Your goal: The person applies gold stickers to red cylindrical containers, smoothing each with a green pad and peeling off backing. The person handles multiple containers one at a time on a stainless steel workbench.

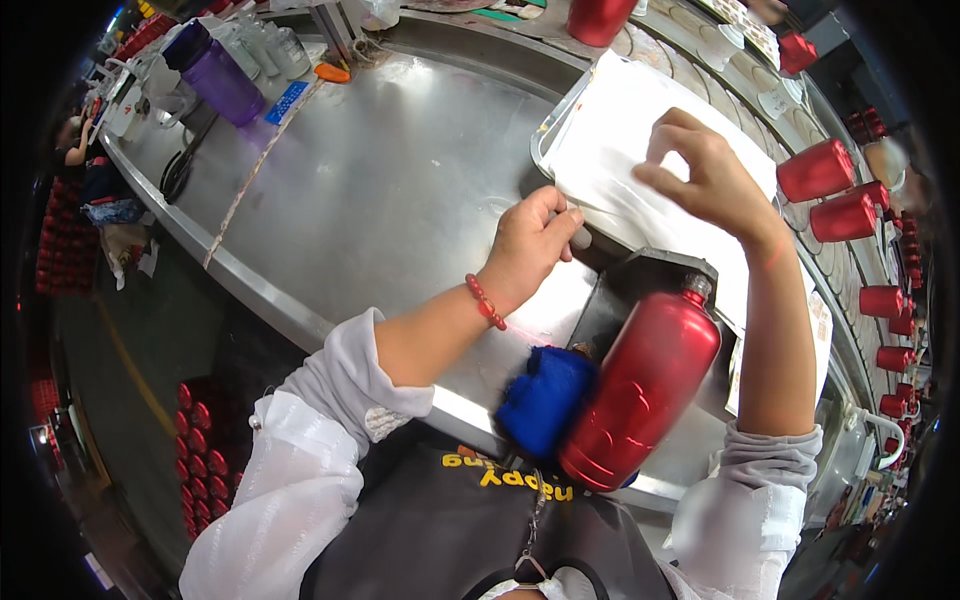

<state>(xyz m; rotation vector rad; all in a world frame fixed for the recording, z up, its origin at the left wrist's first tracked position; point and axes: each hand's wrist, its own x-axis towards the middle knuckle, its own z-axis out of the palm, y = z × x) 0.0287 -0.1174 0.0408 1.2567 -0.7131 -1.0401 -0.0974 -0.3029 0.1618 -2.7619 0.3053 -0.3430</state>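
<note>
Over the left edge of a stack of white sheets [625, 110] in a tray, my left hand [530, 245] is closed, thumb pressed against the fingers. A small greyish rounded thing [581, 238] shows at its fingertips; I cannot make out what it is. Above the same sheets, my right hand [705, 175] bends thumb and forefinger together in a pinch; anything between the tips is too small to see. Nearer me, a shiny red metal bottle [650, 385] lies tilted on a black stand [640, 275], neck pointing away. Bunched blue cloth [548, 395] is beside the bottle's lower part.
On the metal table [370, 180], a purple bottle [225, 85], glass bottles [285, 50], black scissors [178, 172] and an orange cutter [332, 73] stand or lie far left. Along the right runs a conveyor [740, 90] carrying several red containers [815, 170]. Red bottles [205, 455] are stacked lower left.
</note>
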